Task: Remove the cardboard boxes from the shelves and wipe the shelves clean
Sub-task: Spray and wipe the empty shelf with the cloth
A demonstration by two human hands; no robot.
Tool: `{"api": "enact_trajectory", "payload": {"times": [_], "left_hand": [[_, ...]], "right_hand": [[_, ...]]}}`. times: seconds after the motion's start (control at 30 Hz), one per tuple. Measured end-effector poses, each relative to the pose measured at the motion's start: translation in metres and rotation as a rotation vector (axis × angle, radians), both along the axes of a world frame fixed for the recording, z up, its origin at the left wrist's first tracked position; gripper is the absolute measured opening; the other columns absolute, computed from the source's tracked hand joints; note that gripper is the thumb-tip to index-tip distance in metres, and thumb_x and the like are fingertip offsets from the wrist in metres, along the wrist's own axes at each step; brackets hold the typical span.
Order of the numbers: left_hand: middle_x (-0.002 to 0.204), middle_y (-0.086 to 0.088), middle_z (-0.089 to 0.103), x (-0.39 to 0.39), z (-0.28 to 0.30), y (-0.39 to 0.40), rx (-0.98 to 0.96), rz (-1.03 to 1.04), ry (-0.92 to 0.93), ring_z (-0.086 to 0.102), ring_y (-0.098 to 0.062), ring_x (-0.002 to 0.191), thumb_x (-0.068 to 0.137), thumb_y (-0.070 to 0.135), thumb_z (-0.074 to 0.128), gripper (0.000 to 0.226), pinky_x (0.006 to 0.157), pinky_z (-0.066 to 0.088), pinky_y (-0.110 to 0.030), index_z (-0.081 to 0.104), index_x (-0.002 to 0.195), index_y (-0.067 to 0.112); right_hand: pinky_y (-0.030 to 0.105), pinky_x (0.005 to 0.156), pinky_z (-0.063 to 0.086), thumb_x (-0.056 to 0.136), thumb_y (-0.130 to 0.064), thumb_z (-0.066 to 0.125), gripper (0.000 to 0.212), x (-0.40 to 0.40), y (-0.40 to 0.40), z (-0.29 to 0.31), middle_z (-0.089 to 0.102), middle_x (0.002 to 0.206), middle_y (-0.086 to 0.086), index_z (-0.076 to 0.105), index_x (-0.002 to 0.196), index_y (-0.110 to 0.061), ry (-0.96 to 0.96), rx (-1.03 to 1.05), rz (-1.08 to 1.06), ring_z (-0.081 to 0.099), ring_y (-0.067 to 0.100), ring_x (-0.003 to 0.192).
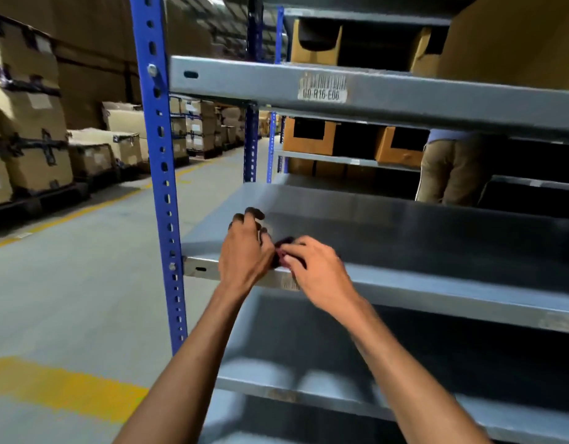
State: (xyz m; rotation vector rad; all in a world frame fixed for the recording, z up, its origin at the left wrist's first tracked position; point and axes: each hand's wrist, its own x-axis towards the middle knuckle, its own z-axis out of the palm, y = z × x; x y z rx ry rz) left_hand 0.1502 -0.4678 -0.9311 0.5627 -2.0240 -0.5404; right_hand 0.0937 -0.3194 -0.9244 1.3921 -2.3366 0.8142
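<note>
Both hands meet over the front edge of the bare grey metal shelf (388,238), near its left end beside the blue perforated steel upright (161,174); the left hand (244,251) has its fingers curled, and the right hand (315,267) has its fingers bent in toward the same spot; between them sits a small dark reddish wad (283,248), seemingly a cloth, though motion blur hides what it is and which hand truly grips it; the right fingers appear to pinch it, while the left hand's hold I cannot tell.

This shelf level carries no boxes, so the removing step looks finished here and the wiping step is in hand, or about to begin; open-fronted brown cardboard boxes (308,137) stand on the rack behind, and a tan cardboard box (513,40) sits on the level above, over the barcode label (323,88) on its front lip.

The next move likely calls for settling the wad into one hand, pressing it flat on the shelf surface and sweeping along its length toward the right; the shelves below look bare too and would want the same.
</note>
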Motion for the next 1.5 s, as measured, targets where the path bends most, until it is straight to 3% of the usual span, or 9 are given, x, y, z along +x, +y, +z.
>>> {"api": "enact_trajectory", "payload": {"times": [0.1, 0.2, 0.4, 0.63, 0.8, 0.9, 1.07, 1.23, 1.5], "left_hand": [[0.11, -0.008, 0.057, 0.0, 0.0, -0.002, -0.059, 0.046, -0.041, 0.057, -0.027, 0.1, 0.093, 0.037, 0.05, 0.029, 0.078, 0.045, -0.039, 0.053, 0.118, 0.023], [0.102, -0.006, 0.061, -0.001, 0.002, 0.0, -0.059, 0.077, -0.146, 0.06, -0.027, 0.089, 0.093, 0.046, 0.047, 0.028, 0.071, 0.044, -0.035, 0.057, 0.11, 0.026], [0.089, -0.004, 0.069, 0.006, 0.012, 0.01, 0.011, 0.059, -0.272, 0.064, -0.028, 0.08, 0.082, 0.029, 0.052, 0.014, 0.069, 0.049, -0.034, 0.064, 0.09, 0.026], [0.084, -0.008, 0.072, -0.026, 0.013, 0.075, 0.065, -0.087, -0.217, 0.066, -0.032, 0.083, 0.075, 0.031, 0.046, 0.029, 0.072, 0.053, -0.036, 0.069, 0.09, 0.02], [0.097, -0.014, 0.071, -0.048, 0.013, 0.11, 0.074, 0.016, -0.23, 0.063, -0.039, 0.093, 0.081, 0.024, 0.051, 0.027, 0.074, 0.049, -0.037, 0.066, 0.103, 0.019], [0.096, -0.017, 0.069, -0.053, 0.012, 0.118, 0.045, 0.055, -0.233, 0.062, -0.041, 0.093, 0.084, 0.019, 0.052, 0.033, 0.074, 0.047, -0.039, 0.06, 0.116, 0.013], [0.093, -0.016, 0.07, -0.072, 0.011, 0.153, -0.003, 0.001, -0.234, 0.063, -0.04, 0.087, 0.079, 0.018, 0.055, 0.024, 0.071, 0.049, -0.039, 0.061, 0.101, 0.012], [0.09, -0.013, 0.07, -0.077, 0.006, 0.148, -0.074, 0.007, -0.301, 0.058, -0.036, 0.077, 0.08, 0.02, 0.052, 0.017, 0.064, 0.043, -0.035, 0.063, 0.092, 0.016], [0.099, -0.019, 0.07, -0.101, 0.015, 0.196, -0.164, -0.121, -0.454, 0.063, -0.043, 0.093, 0.077, 0.029, 0.066, 0.026, 0.068, 0.043, -0.038, 0.061, 0.094, 0.01]], "right_hand": [[0.03, 0.095, 0.048, 0.097, -0.032, 0.061, 0.024, -0.022, 0.045, 0.001, 0.067, 0.112, -0.012, 0.073, 0.118, -0.029, 0.003, -0.039, -0.005, 0.062, 0.009, 0.106], [0.034, 0.084, 0.05, 0.098, -0.034, 0.057, 0.023, -0.037, 0.042, 0.005, 0.064, 0.105, -0.008, 0.071, 0.116, -0.033, -0.023, 0.011, -0.136, 0.062, 0.02, 0.1], [0.022, 0.093, 0.041, 0.1, -0.025, 0.057, 0.026, -0.025, 0.053, -0.003, 0.064, 0.113, -0.006, 0.072, 0.121, -0.023, -0.02, -0.037, 0.025, 0.059, 0.015, 0.105], [0.039, 0.085, 0.05, 0.099, -0.031, 0.054, 0.023, -0.063, 0.102, 0.012, 0.064, 0.108, 0.004, 0.072, 0.111, -0.024, -0.035, 0.061, -0.275, 0.061, 0.031, 0.104], [0.035, 0.086, 0.05, 0.098, -0.031, 0.058, 0.023, -0.047, 0.118, 0.002, 0.065, 0.115, -0.009, 0.072, 0.116, -0.03, -0.011, -0.042, -0.071, 0.061, 0.018, 0.105], [0.041, 0.089, 0.052, 0.099, -0.038, 0.056, 0.025, -0.069, 0.157, 0.001, 0.064, 0.116, -0.012, 0.069, 0.12, -0.035, 0.002, -0.029, -0.176, 0.061, 0.018, 0.107], [0.045, 0.083, 0.054, 0.101, -0.027, 0.051, 0.024, -0.078, 0.138, 0.006, 0.064, 0.113, 0.004, 0.071, 0.115, -0.025, 0.002, 0.027, -0.345, 0.064, 0.034, 0.102], [0.036, 0.091, 0.051, 0.098, -0.033, 0.059, 0.025, -0.07, 0.183, -0.003, 0.065, 0.119, -0.013, 0.072, 0.119, -0.031, 0.006, -0.081, -0.144, 0.062, 0.014, 0.107], [0.042, 0.082, 0.053, 0.101, -0.035, 0.053, 0.025, -0.095, 0.195, 0.006, 0.063, 0.117, -0.002, 0.069, 0.12, -0.031, -0.008, 0.003, -0.44, 0.063, 0.03, 0.104]]}}
